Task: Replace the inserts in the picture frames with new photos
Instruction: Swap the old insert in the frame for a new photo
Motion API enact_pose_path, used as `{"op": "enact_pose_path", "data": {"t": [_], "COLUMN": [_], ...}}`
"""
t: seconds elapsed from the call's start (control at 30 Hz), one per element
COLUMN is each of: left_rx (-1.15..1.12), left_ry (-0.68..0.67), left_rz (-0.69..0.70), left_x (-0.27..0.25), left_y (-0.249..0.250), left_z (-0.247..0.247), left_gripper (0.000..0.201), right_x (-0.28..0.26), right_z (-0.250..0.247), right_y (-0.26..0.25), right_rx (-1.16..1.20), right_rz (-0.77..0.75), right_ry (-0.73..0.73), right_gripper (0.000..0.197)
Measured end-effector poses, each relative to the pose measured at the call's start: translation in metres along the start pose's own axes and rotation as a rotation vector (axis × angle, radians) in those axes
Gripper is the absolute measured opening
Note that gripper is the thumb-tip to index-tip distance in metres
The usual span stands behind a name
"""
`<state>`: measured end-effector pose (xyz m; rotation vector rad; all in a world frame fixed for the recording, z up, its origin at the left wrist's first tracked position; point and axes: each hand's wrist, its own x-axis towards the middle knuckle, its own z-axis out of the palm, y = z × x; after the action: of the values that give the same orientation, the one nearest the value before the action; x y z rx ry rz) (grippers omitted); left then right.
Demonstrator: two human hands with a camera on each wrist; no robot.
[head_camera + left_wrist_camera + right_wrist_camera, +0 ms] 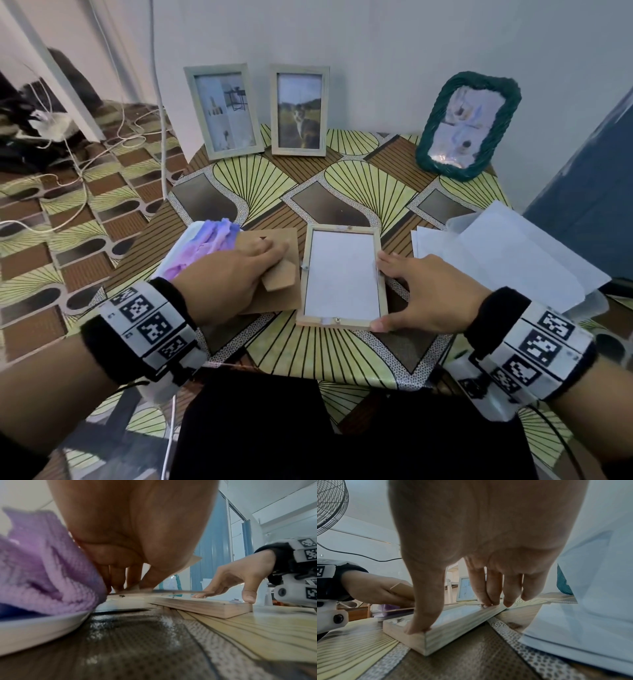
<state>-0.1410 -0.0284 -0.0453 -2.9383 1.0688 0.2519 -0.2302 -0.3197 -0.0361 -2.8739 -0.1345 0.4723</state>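
Note:
A pale wooden picture frame (342, 279) lies face down on the patterned table (342, 353), and the white back of its insert (342, 274) shows. Left of it, my left hand (267, 253) pinches the brown backing board (274, 301), whose stand flap (279, 277) sticks out. The left wrist view shows the board's thin edge (171, 591) raised just above the frame (205, 607). My right hand (404, 294) rests on the frame's right rail. In the right wrist view its thumb presses the near corner of the frame (453, 631) and its straight fingers (489, 595) touch farther along.
Two grey-framed photos (224, 109) (299, 109) and a green woven frame (469, 126) stand against the back wall. White sheets (507, 253) lie at the right. A purple cloth (202, 250) on a white dish sits by my left hand. Cables (68, 161) trail on the floor at left.

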Motion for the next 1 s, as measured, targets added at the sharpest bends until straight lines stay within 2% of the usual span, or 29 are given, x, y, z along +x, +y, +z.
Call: {"op": "enact_pose_path", "data": {"t": [0.27,0.4,0.73,0.8,0.9,1.0], "left_rx": [0.012,-0.012,0.034,-0.037,-0.216,-0.237], "left_ry": [-0.001,-0.083,-0.268,-0.186,0.026,0.142], "left_rz": [0.104,0.104,0.124,0.103,0.091,0.159], "left_x": [0.003,0.007,0.021,0.021,0.025,0.033], "left_y": [-0.008,-0.012,0.010,0.012,0.019,0.034], "left_z": [0.004,0.008,0.007,0.002,-0.015,-0.027], "left_gripper": [0.074,0.072,0.082,0.073,0.041,0.035], "right_x": [-0.006,-0.006,-0.005,-0.007,-0.006,-0.003], "right_z": [0.000,0.000,0.000,-0.003,-0.009,-0.012], "right_y": [0.010,0.013,0.014,0.014,0.012,0.009], "right_rx": [0.016,-0.009,0.011,0.048,0.135,0.204], "right_rz": [0.026,0.031,0.008,0.006,0.010,0.016], "right_ry": [-0.028,-0.039,-0.033,-0.020,-0.003,0.110], "right_gripper": [0.113,0.112,0.110,0.106,0.088,0.074]}}
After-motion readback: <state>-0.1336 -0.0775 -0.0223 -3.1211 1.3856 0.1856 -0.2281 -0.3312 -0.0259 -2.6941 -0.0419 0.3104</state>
